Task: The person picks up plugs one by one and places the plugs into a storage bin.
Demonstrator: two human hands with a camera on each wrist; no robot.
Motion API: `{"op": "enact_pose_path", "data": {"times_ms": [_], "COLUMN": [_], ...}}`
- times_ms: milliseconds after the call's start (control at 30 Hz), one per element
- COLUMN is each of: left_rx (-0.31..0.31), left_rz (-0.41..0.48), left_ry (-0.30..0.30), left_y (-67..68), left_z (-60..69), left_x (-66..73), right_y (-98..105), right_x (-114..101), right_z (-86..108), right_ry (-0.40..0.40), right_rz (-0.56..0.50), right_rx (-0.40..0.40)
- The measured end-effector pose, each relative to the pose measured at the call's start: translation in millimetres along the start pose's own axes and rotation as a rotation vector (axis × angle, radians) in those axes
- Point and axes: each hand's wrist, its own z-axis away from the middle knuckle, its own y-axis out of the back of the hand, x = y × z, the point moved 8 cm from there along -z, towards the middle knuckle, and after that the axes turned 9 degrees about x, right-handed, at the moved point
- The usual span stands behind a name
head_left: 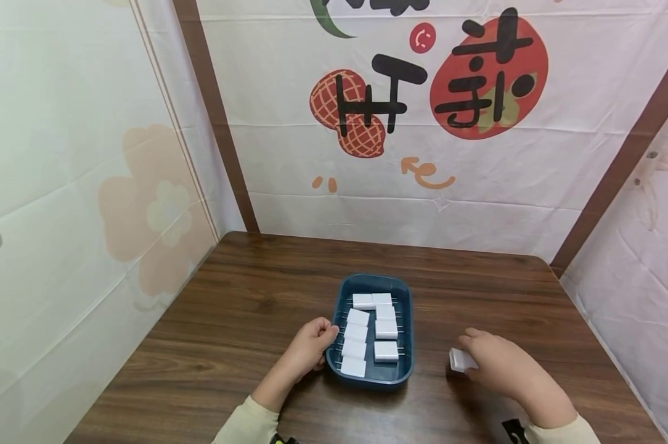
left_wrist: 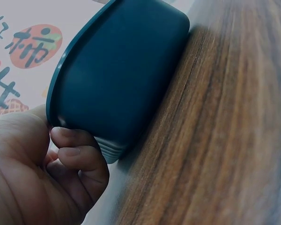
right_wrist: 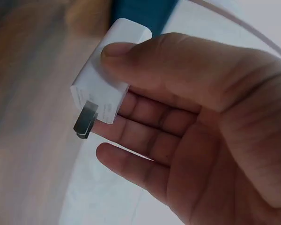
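Note:
A dark blue plastic bin [head_left: 371,381] stands on the table, holding several white charger plugs [head_left: 355,332] laid in two columns with their prongs pointing outward. My left hand [head_left: 310,346] grips the bin's left rim; in the left wrist view, curled fingers [left_wrist: 79,152] press under that rim at the outer wall. To the right of the bin, my right hand [head_left: 497,362] holds one white charger plug [right_wrist: 107,75] between thumb and fingers. Its metal prongs [right_wrist: 86,119] stick out free in the right wrist view. The little finger lies apart from the plug.
The brown wood-grain table [head_left: 245,290] carries the bin. A printed white cloth [head_left: 289,216] hangs behind its far edge, with more cloth walls at the left and right. A gap separates the right hand from the bin.

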Motion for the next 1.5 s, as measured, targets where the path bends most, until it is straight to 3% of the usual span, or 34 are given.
{"op": "enact_pose_path", "data": {"times_ms": [267,467,667,1000,1400,1500], "left_rx": [0.01,0.007,0.003,0.003,0.005,0.001], "left_rz": [-0.013,-0.005,0.0,0.005,-0.005,-0.005], "left_ry": [0.007,0.01,0.01,0.005,0.006,0.007], "left_y": [0.0,0.8,1.3,1.8,2.4,2.6], "left_z": [0.3,1.9,1.5,1.7,2.1,1.6], "left_x": [0.7,2.0,1.1,1.7,2.1,0.9], "right_y": [33.4,44.5,35.5,-11.1,-28.4,-30.8], "right_x": [-50.3,-86.1,-113.9,-134.0,-135.3,-136.4], "right_z": [-12.0,-25.7,-45.3,-65.7,-71.5,-72.3], "right_ry": [0.189,0.275,0.303,0.264,0.218,0.23], "right_rz": [0.019,0.044,0.075,0.056,-0.035,-0.017], "right_rx": [0.161,0.207,0.122,-0.099,-0.152,-0.129]}}
